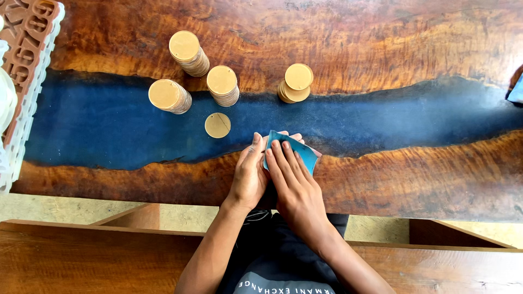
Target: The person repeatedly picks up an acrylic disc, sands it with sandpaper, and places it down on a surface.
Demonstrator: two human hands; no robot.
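Left hand [249, 175]: flat on the worktop [414, 169], fingers stretched, fingertips touching the left edge of the blue sheet [303, 152]; grip not closed on anything.
Right hand [291, 182]: lies over the blue sheet, fingers spread and pressing it down flat; grip apart.
Blue sheet: one, small and curved, on the near wooden band beside the dark blue strip.
Disc stacks [223, 85]: four piles of round tan wooden discs beyond the hands; the rightmost is short and slipped askew.
Single disc [218, 125]: one, lying alone on the blue strip, near the left hand.
Tray [22, 92]: one white lattice tray at the left edge, holding brown cut-out pieces.
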